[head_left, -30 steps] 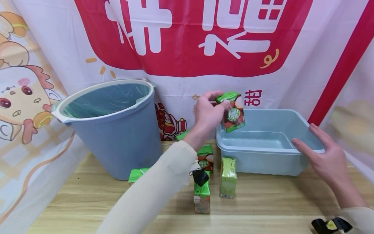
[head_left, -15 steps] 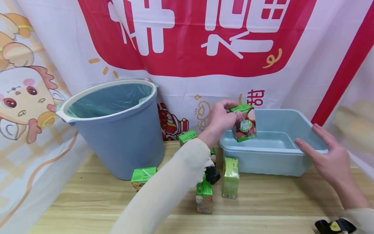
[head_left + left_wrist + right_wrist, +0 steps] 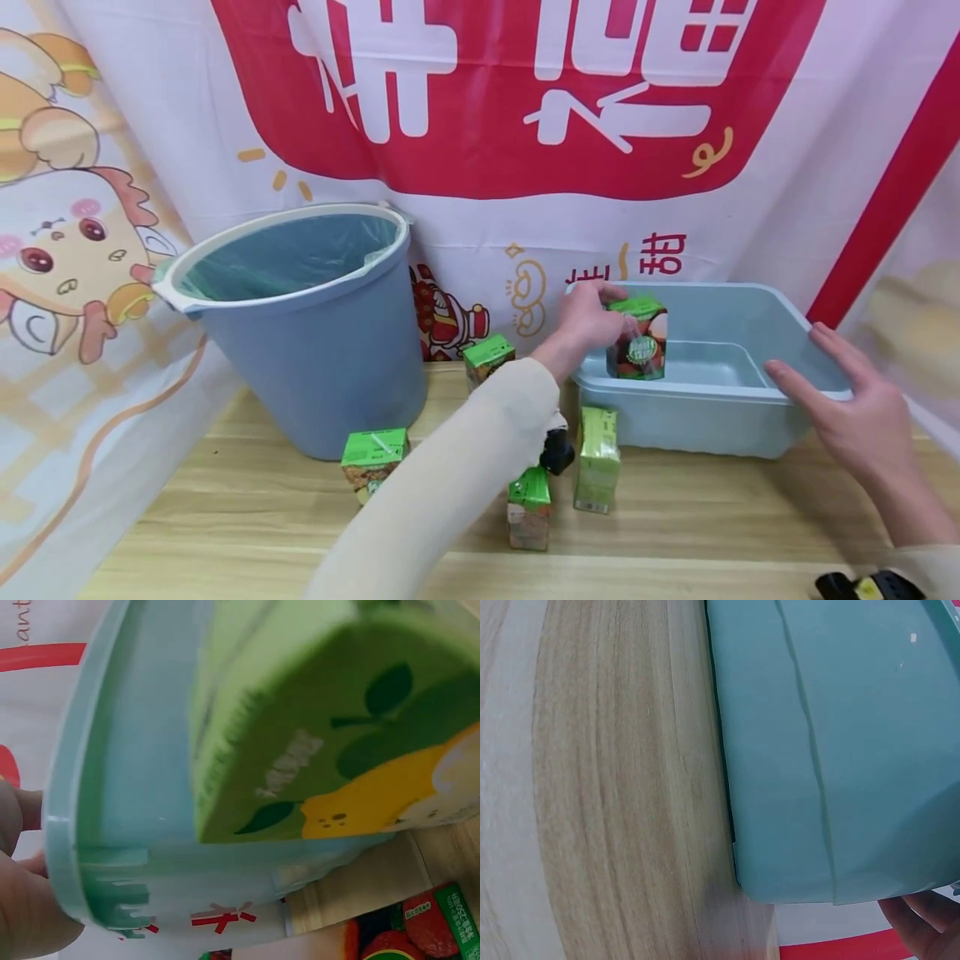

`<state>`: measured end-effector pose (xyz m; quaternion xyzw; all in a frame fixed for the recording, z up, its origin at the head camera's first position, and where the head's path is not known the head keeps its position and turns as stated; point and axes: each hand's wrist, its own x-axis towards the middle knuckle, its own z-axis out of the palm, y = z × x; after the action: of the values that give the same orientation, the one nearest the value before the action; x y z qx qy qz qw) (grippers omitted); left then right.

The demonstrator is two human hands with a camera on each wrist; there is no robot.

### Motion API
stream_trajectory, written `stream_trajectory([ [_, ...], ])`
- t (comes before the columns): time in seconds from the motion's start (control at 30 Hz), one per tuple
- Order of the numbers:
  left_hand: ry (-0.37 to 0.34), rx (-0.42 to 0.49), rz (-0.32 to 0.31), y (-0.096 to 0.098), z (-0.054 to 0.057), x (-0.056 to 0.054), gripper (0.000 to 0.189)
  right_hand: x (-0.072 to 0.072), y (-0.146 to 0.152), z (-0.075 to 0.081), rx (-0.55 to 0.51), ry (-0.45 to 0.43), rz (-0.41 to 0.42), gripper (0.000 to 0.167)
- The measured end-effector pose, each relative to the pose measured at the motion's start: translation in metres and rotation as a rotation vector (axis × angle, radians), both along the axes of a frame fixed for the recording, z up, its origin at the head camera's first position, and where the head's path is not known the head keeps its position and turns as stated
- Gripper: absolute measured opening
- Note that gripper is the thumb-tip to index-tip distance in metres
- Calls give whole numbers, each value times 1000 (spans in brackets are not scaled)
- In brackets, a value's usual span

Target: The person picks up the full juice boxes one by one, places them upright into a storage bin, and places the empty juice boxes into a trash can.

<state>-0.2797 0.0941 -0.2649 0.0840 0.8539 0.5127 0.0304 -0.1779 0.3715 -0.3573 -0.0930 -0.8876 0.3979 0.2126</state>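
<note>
My left hand (image 3: 591, 317) pinches a green-topped juice carton (image 3: 647, 346) printed with dark red fruit. The carton hangs upright at the left end of the light blue tub (image 3: 697, 425), its lower part inside the rim. In the left wrist view the tub's wall hides the carton and part of that hand (image 3: 30, 900). My right hand (image 3: 862, 408) grips the tub's right front corner, thumb over the front rim and fingers along the right side. Against the tub's front stands a light green carton (image 3: 597, 458), close to the lens in the left wrist view with a lemon print.
A tall blue bin (image 3: 315, 358) with a clear liner stands at the left. Several green-topped cartons stand on the wooden table (image 3: 225, 508), including one near the bin (image 3: 375, 458) and one behind my left forearm (image 3: 487, 354). A printed cloth (image 3: 480, 183) hangs behind.
My left hand has moved right and down with the juice carton, bringing it from above the tub's left edge to inside the rim. The right hand stays on the tub's corner.
</note>
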Motion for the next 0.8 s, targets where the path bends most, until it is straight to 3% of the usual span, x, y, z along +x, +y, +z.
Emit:
stream_trajectory([
  [0.13, 24, -82, -54, 4, -3, -1, 44, 0, 1, -1, -8, 7, 0, 86],
  [0.3, 30, -97, -105, 12, -7, 1, 44, 1, 2, -2, 6, 10, -15, 86],
  [0.6, -39, -121, -115, 21, -15, 0, 42, 1, 3, -2, -3, 27, -3, 84],
  [0.8, -100, -195, -99, 24, -16, -3, 43, 0, 2, -2, -10, 42, 0, 82],
])
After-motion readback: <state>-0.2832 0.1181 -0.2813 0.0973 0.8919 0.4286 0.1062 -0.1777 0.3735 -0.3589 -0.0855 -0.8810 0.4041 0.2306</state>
